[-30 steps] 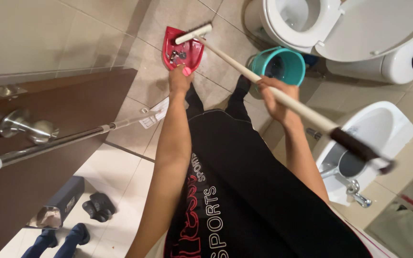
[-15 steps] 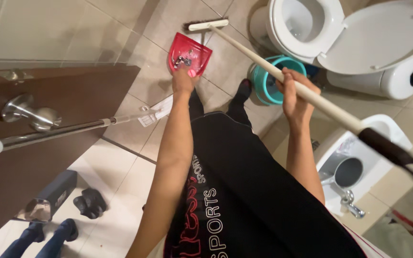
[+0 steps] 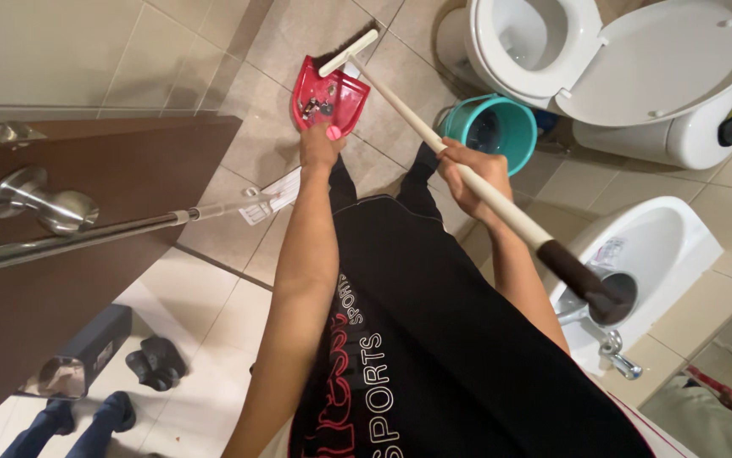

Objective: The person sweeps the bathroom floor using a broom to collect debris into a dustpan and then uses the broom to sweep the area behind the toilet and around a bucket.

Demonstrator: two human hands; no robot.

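My left hand (image 3: 319, 146) grips the handle of a red dustpan (image 3: 329, 97) that lies on the tiled floor with bits of dirt in it. The broom (image 3: 434, 136) has a long cream stick with a dark end grip, and my right hand (image 3: 467, 170) is closed around the stick near its middle. Its pale brush head (image 3: 347, 53) rests at the far edge of the dustpan. My dark trousers fill the lower middle of the view.
A teal bucket (image 3: 495, 129) stands just right of the broom, beside a white toilet (image 3: 612, 59) with its lid up. A white bidet (image 3: 654, 263) is at the right. A brown door (image 3: 86, 212) with a metal knob and a leaning metal pole (image 3: 111, 233) are at the left.
The view has shifted a little as I lean. The broom head has stayed by the dustpan's far edge; both hands keep their grips.
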